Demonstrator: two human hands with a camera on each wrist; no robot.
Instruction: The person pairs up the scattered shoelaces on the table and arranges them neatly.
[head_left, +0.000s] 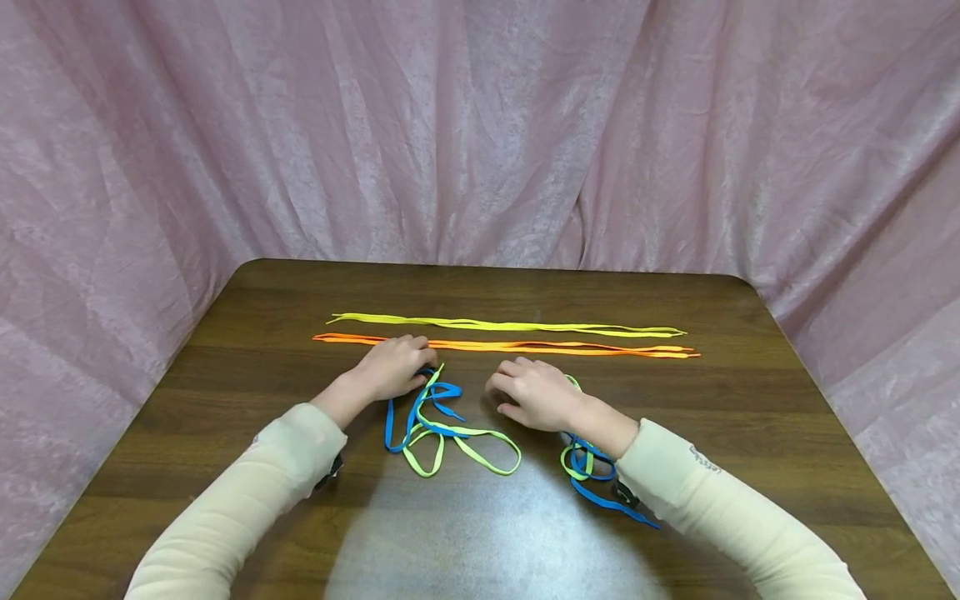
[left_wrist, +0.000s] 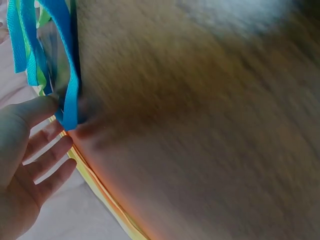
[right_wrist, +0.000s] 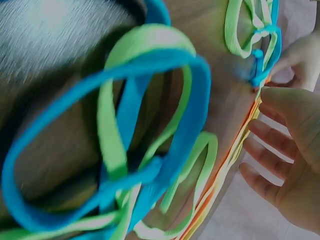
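Note:
In the head view, the left hand [head_left: 399,367] is at the upper left of a loose tangle of blue lace [head_left: 395,425] and lime-green lace [head_left: 487,454]. Its thumb is beside or touching a blue bend [left_wrist: 71,112] in the left wrist view, with the other fingers extended and spread; a firm grip is not visible. Palm down, the right hand [head_left: 536,396] lies low over the table, fingers extended and apart, holding nothing visible. Under and beside its wrist is a second blue [head_left: 611,504] and lime-green [head_left: 566,462] bundle, looped and partly covered by the forearm.
Across the far part of the brown wooden table [head_left: 262,292] lie a yellow lace pair [head_left: 510,327] and, just nearer, an orange lace pair [head_left: 517,346], both stretched left to right. Pink curtains [head_left: 480,133] hang behind and at both sides.

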